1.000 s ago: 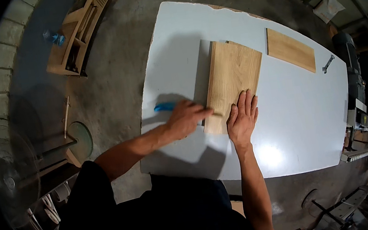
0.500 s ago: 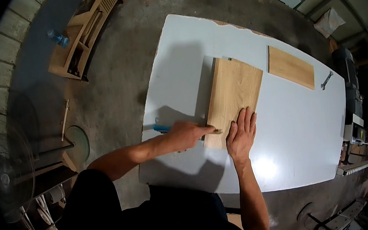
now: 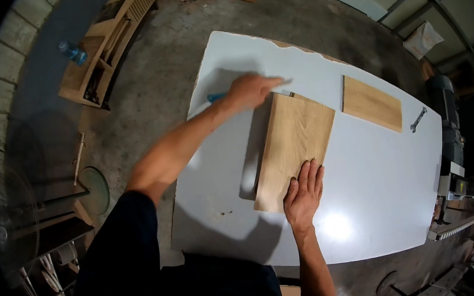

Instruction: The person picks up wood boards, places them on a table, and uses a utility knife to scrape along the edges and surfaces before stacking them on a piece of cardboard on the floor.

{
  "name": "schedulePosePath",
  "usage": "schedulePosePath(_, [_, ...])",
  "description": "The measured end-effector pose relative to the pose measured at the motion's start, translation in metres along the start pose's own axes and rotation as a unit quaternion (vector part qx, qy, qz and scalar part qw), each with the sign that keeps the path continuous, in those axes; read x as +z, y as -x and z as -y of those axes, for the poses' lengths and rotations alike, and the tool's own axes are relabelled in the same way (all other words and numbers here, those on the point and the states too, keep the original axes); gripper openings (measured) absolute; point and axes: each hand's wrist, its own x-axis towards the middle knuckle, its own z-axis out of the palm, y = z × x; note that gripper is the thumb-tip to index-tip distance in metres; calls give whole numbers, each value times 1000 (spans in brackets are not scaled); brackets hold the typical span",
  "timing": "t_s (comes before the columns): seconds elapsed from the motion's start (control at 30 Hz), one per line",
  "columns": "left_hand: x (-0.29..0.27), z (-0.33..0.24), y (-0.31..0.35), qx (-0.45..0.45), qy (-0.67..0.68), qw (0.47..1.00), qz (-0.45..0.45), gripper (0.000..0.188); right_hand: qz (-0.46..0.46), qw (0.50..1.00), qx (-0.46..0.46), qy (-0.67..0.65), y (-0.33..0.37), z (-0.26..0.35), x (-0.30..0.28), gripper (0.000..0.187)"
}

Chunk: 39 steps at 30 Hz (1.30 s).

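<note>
Resting, fingers (image 3: 313, 176) outstretched, the right hand (image 3: 303, 199) likely steadies the board (image 3: 296, 136); the left hand (image 3: 248, 90) clasps a blue tool (image 3: 216, 97).

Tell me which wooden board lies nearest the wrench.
The board on the right, near the wrench on the white table. No hand touches it; the board farther left has the right hand resting on it.

The white table (image 3: 376, 189) is smooth and glossy, its far edge rough; on it, the large board (image 3: 295, 137) and small board (image 3: 371, 103) show matt wood grain, the open-ended wrench (image 3: 419, 120) grey metal.
</note>
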Motion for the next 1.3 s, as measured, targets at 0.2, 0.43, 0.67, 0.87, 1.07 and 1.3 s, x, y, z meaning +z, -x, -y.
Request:
schedulePosePath(0.2, [11, -60, 161, 117, 57, 962, 240, 43, 3, 1000, -8, -1, -1, 3, -2, 50])
schedulePosePath(0.43, [22, -24, 84, 67, 23, 990, 120, 49, 1, 999, -31, 9, 0, -1, -2, 51])
schedulePosePath(0.67, [5, 6, -6, -38, 51, 998, -24, 35, 14, 1000, -21, 9, -2, 3, -3, 49])
schedulePosePath(0.87, [12, -6, 18, -14, 54, 998, 34, 38, 7, 1000, -20, 10, 0, 4, -3, 49])
schedulePosePath(1.07, [38, -16, 34, 49, 221, 968, -112, 50, -29, 999, -26, 6, 0, -3, 2, 49])
schedulePosePath(1.3, [-3, -40, 47, -183, 486, 855, -4, 30, -107, 982, 69, -138, 41, 7, -23, 57])
